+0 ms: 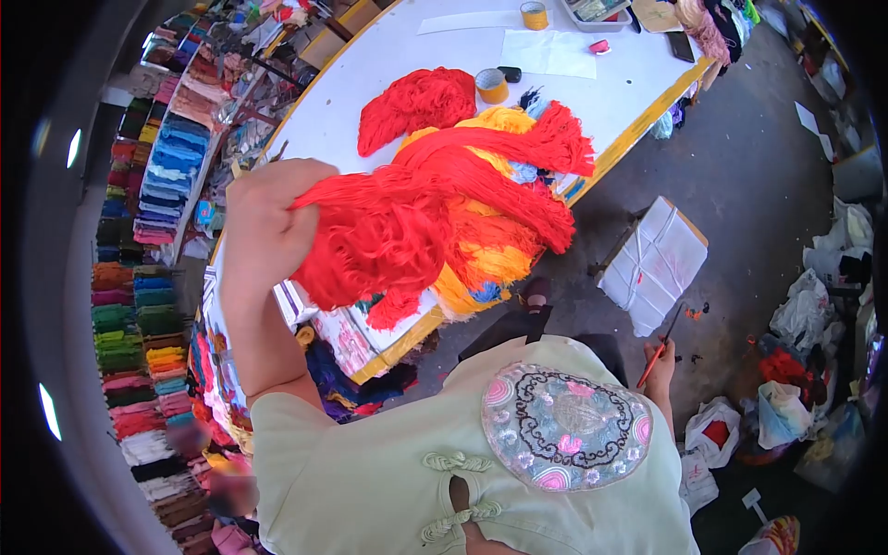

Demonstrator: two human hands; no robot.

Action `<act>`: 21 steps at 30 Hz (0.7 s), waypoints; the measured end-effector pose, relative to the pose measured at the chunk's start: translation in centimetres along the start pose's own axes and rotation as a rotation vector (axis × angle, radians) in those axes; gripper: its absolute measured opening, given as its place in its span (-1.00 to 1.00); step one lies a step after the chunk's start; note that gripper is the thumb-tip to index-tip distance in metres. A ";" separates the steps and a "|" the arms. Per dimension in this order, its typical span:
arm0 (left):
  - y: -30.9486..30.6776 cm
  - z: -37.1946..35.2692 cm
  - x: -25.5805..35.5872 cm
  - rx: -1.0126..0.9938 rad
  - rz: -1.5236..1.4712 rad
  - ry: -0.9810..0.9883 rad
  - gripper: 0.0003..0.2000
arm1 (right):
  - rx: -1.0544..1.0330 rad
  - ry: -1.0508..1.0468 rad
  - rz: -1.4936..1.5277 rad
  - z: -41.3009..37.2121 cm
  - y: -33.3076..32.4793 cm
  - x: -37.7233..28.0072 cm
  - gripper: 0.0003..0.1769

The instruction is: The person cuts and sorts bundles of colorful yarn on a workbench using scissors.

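Over the white table (444, 55), red yarn (379, 222) is gripped by the left hand (268, 222); a slim red tool (652, 363) is held in the right hand (660, 368).
The yarn is judged soft, light and limp, easily tangled; it is best taken by a thick gathered part, not by single threads. Its curly strands are spread over yellow yarn (490, 265), near a round tape roll (493, 93).

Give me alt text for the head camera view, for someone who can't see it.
A person's left hand grips red yarn at a white table also bearing yellow yarn. The right hand holds a slim red-and-black tool; colourful stacks line the left side.
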State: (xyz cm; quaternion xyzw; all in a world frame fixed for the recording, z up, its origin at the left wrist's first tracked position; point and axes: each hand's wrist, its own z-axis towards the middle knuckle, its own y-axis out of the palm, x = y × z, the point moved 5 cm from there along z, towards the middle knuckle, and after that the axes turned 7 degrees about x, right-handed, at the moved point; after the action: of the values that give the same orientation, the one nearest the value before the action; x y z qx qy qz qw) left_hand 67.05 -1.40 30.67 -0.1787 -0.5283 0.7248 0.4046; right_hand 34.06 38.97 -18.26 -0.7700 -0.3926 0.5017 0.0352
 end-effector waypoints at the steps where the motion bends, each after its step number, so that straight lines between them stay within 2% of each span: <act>1: -1.3 0.4 0.3 -0.001 -0.040 -0.024 -0.67 | -0.011 -0.007 0.060 0.1 0.7 -1.2 -0.52; 3: -3.9 0.7 1.3 0.008 -0.111 -0.078 -0.66 | -0.052 -0.008 0.171 0.7 1.6 -3.6 -0.53; 6: -8.2 -0.8 3.6 0.413 -0.454 -0.163 -0.64 | -0.159 -0.028 0.323 1.3 3.0 -7.9 -0.52; 8: -11.4 -1.6 4.2 0.441 -0.442 -0.296 -0.65 | -0.259 -0.127 0.411 1.6 3.7 -12.5 -0.52; 11: -12.9 -2.3 7.9 0.496 -0.481 -0.361 -0.67 | -0.627 -0.323 0.544 -0.4 4.6 -21.9 -0.38; 12: -13.1 -2.6 9.3 0.512 -0.484 -0.382 -0.68 | -0.768 -0.461 0.557 -2.8 4.3 -26.3 -0.28; 13: -13.4 -3.1 10.2 0.498 -0.476 -0.392 -0.69 | -0.935 -0.515 0.564 -4.3 4.7 -28.8 -0.08; 14: -13.3 -3.2 11.9 0.425 -0.489 -0.422 -0.68 | -1.054 -0.677 0.644 -6.5 4.8 -31.6 -0.02; 15: -13.3 -3.4 13.4 0.435 -0.492 -0.443 -0.67 | -1.169 -0.841 0.725 -9.1 4.9 -33.9 0.04; 16: -13.3 -3.8 14.7 0.444 -0.497 -0.468 -0.66 | -1.209 -1.014 0.779 -11.4 4.9 -35.6 0.05; 17: -13.4 -4.3 15.9 0.471 -0.499 -0.521 -0.66 | -1.215 -1.141 0.828 -14.0 4.7 -36.9 -0.06; 20: -14.6 -6.8 18.7 0.547 -0.477 -0.655 -0.64 | -0.994 -1.482 0.636 -19.0 6.1 -37.4 -0.18; 21: -15.1 -8.1 19.1 0.552 -0.458 -0.682 -0.63 | -1.063 -1.386 0.582 -18.9 7.1 -37.0 -0.22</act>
State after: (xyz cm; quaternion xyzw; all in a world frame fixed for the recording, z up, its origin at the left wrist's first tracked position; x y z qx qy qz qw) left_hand 67.01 20.15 44.55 0.3032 -0.4448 0.7473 0.3896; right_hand 46.30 16.86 15.45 -0.2804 -0.2957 0.5936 -0.6940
